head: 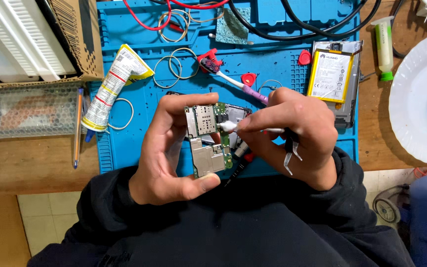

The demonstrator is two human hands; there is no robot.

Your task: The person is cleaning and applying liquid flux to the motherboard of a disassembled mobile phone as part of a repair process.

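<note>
Green circuit board (208, 141) held upright above the blue work mat (139, 106), long axis running near to far, top end pointing away toward the far edge of the counter (35, 163). Two silver metal shields on its face, one in the upper half with a card slot shape, one in the lower half; green edge with small parts along the right side. Clamped in the left hand (166, 153), fingers curled over the top end, thumb pressed under the bottom end. White cotton swab (231, 127) touching the board's right edge about midway, lying crosswise, pinched in the closed right hand (292, 136). Black tweezers (289, 148) tucked in that same hand, tips pointing down. Beneath the board, a dark phone frame (238, 112) on the mat. Toothbrush (228, 76) with red head just beyond it. Yellow-labelled battery (329, 75) to the right, glue tube (112, 89) to the left, white plate (416, 99) at far right.
</note>
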